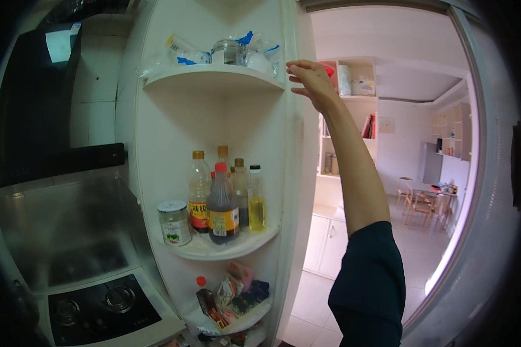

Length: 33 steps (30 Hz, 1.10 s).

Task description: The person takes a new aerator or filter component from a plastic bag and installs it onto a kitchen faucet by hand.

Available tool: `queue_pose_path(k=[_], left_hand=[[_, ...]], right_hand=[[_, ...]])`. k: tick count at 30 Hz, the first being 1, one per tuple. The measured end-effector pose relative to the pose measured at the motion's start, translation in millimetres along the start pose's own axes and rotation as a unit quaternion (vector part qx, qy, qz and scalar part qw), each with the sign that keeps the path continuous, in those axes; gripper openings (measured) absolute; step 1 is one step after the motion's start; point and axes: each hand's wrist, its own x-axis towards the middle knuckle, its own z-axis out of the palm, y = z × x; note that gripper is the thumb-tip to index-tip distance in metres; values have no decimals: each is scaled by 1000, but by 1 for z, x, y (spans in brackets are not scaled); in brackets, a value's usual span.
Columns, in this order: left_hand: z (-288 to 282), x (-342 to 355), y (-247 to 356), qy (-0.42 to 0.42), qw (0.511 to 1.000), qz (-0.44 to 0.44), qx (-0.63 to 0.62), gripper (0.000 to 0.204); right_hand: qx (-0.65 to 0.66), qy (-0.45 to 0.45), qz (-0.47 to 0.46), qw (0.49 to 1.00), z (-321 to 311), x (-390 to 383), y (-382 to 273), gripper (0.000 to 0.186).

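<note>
My right hand (310, 81) is raised beside the right end of the top corner shelf (214, 75), its fingers apart and slightly bent, holding nothing. Just left of it on that shelf are a glass jar (226, 52) and crumpled clear and blue plastic bags (259, 56). Lower down, the middle shelf (231, 253) carries several sauce and oil bottles (222, 211) and a white-lidded jar (174, 225). My left hand is out of the picture.
At left stand a gas hob (101, 321) and a dark range hood (29, 92). A bottom shelf (240, 324) holds packets and a bottle. To the right, a doorway (472, 173) shows a room with cabinets (327, 237), a fridge (429, 163), a table and chairs (422, 208).
</note>
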Motion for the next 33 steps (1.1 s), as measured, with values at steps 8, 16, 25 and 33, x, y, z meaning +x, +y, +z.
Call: queue_pose_path(k=[8, 16, 25, 33], left_hand=[[58, 38, 8, 74, 992, 23, 95, 54], [68, 51, 32, 94, 991, -36, 87, 51], [72, 72, 38, 61, 986, -113, 103, 43], [81, 72, 31, 103, 981, -57, 152, 43]], right_hand=[[-124, 72, -51, 988, 31, 90, 60, 35], [-281, 108, 28, 953, 66, 98, 46, 56], [-277, 156, 19, 948, 68, 112, 53, 39], [-112, 210, -95, 966, 45, 115, 83, 20]])
